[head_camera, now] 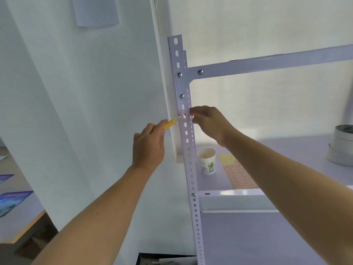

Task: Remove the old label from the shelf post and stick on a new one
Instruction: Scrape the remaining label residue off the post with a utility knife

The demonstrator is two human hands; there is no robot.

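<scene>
Pinkish label scraps (181, 114), white post (189, 161), yellow scraper (169, 124)

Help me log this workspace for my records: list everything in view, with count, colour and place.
shelf post: one, pale lilac, holed, upright in the middle
old label: one, pinkish scraps, on the post between the hands
tool: one, yellow handle, tip at the label
paper cup: one, white with green print, on the shelf beside the post
sheet of labels: one, orange and yellow, flat right of the cup
tape rolls: stacked, white, count unclear, shelf's right edge
blue mats: two, on the table far left
left hand: grips the tool
right hand: fingers at the post's edge by the label; grip unclear
</scene>
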